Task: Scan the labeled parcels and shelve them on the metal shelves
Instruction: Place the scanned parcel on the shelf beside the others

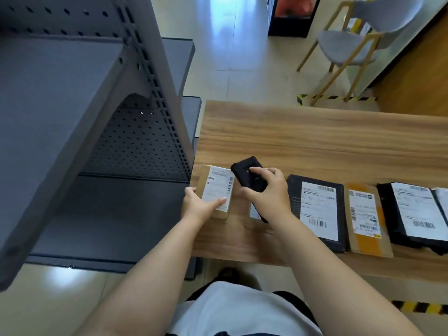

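A small brown cardboard parcel with a white barcode label lies at the left end of the wooden table. My left hand grips its near end, thumb on the label. My right hand holds a black handheld scanner, its head tilted toward the parcel's label. Under my right hand a bit of another white label shows; the rest is hidden. To the right lie a black parcel, a brown envelope and another black parcel, all labelled.
Grey metal shelves with perforated back panels stand at the left, touching the table's end; the lowest shelf board is bare. A chair stands on the tiled floor beyond the table. Hazard tape marks the floor.
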